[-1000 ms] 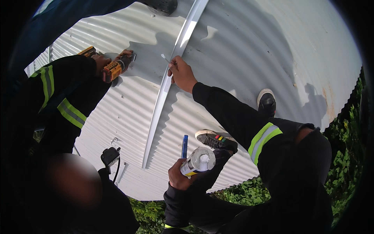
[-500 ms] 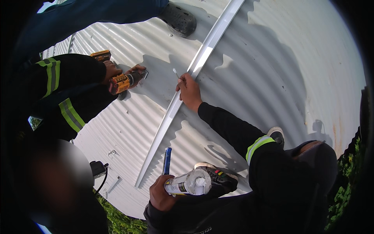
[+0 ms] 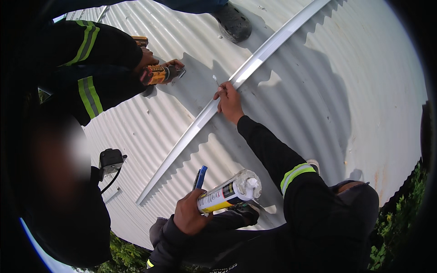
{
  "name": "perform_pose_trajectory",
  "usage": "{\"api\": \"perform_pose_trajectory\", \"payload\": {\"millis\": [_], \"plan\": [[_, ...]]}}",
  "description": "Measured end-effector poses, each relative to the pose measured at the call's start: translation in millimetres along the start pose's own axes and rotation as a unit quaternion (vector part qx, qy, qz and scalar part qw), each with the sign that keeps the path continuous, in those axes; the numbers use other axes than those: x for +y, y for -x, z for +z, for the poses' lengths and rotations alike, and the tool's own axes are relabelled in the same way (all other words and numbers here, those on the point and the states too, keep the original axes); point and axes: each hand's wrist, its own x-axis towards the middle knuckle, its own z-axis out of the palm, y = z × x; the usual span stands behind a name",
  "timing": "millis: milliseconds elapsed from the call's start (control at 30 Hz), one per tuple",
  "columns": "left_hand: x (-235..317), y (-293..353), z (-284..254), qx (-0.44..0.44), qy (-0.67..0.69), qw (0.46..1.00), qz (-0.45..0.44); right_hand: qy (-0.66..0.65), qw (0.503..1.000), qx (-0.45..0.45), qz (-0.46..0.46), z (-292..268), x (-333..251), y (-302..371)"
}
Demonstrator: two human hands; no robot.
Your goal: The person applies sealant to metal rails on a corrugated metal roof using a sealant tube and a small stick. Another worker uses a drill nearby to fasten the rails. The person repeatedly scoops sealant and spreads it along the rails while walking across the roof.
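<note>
My left hand [image 3: 190,213] is closed round a sealant cartridge [image 3: 230,192] with a white and yellow label. White paste shows at the cartridge's end. From the same hand sticks up a blue tool [image 3: 200,177] that looks like a utility knife. Farther ahead, my right hand [image 3: 229,101] pinches a thin stick [image 3: 216,81] with a white blob on its tip. That hand lies over a long white metal strip [image 3: 264,51], which runs diagonally across the corrugated roof [image 3: 314,113]; whether it presses on the strip I cannot tell.
On the left a co-worker's hands hold an orange and black drill [image 3: 154,75] beside a small metal bracket [image 3: 182,73]. A dark clog [image 3: 233,23] stands at the top. A black box with a cable [image 3: 112,161] is at lower left; green leaves [image 3: 400,218] lie beyond the roof edge.
The view has shifted, so the strip, clog and drill appear farther right and higher. The cartridge has tilted in my left hand, showing more label. My right hand still pinches the stick.
</note>
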Motion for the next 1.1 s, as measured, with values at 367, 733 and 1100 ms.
{"api": "perform_pose_trajectory", "payload": {"millis": [367,733,1100], "plan": [[-2,13,14,0.030,0.000,0.999,0.022,0.028,0.999,-0.018,-0.038,0,7,-2],[-2,21,20,0.037,0.012,0.999,0.033,0.014,0.999,-0.019,-0.040,1,9,-2],[-5,20,23,0.025,0.001,0.999,0.039,0.014,0.999,-0.013,-0.034,1,11,-2]]}}
